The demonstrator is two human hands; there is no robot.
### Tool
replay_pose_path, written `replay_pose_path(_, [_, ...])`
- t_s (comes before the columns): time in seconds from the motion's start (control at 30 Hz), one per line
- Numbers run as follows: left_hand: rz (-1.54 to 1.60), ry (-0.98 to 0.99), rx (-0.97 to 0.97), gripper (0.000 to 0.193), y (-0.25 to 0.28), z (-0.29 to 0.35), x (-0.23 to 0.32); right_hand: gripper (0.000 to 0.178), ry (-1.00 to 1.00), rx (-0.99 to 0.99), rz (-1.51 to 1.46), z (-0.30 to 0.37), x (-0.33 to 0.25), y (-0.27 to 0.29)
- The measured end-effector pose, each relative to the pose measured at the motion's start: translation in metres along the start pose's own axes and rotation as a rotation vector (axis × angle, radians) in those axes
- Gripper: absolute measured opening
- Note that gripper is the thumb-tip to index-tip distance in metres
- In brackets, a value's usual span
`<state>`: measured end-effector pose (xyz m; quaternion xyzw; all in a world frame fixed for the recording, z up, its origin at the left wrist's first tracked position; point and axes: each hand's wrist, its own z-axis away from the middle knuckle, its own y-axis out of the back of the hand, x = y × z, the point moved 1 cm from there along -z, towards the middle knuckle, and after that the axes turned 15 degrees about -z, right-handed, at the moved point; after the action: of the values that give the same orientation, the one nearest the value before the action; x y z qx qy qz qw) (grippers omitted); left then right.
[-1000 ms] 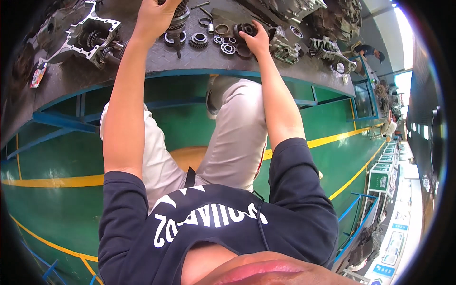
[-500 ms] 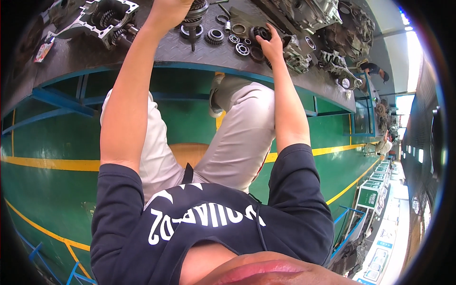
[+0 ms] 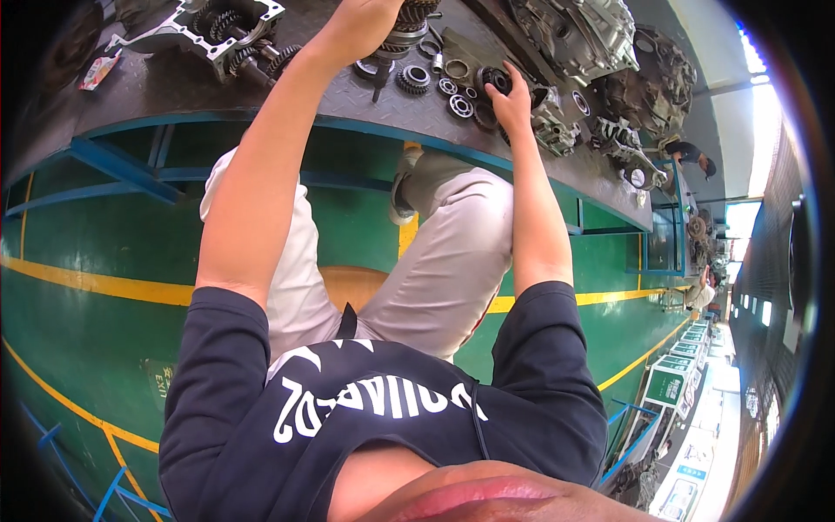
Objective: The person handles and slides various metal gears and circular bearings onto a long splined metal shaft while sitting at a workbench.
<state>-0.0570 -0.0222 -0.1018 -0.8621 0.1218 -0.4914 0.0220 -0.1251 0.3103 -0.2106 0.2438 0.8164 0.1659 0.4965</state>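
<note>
Our right hand [image 3: 513, 102] has its fingers curled, part open, round a dark gear [image 3: 494, 81] at the gray table [image 3: 174, 83]. Our left hand [image 3: 367, 26] is by a stick of gears [image 3: 407, 39], but we can't tell its grip. Blue bars [image 3: 130, 170] hold the table over a green floor [image 3: 87, 322] with yellow lines [image 3: 104, 280].

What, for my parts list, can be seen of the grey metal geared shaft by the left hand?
The grey metal geared shaft has toothed rings and a narrow, smooth-looking end, which points toward the near edge of the dark metal workbench. The picture's edge cuts off its top. The left hand holds it from the left, the grip mostly hidden; whether the tip touches the workbench is unclear.
</note>
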Motion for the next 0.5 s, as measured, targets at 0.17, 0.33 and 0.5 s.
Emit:
replay_pose_path(0.17, [0.030,0.021,-0.065,0.016,0.0038,-0.0017,-0.0059,0.062,0.061,0.006,-0.058,-0.0048,0.0037,0.0060])
replay_pose_path(0.33, [0.052,0.061,-0.019,0.016,0.0017,-0.0016,-0.0027,0.067,0.008,-0.033,0.103,-0.0030,0.0016,-0.0002])
replay_pose_path(0.5, [0.038,0.066,-0.062,0.018,0.0032,0.0021,-0.0010,0.070,-0.016,-0.038,0.119,-0.0038,0.0011,0.0015])
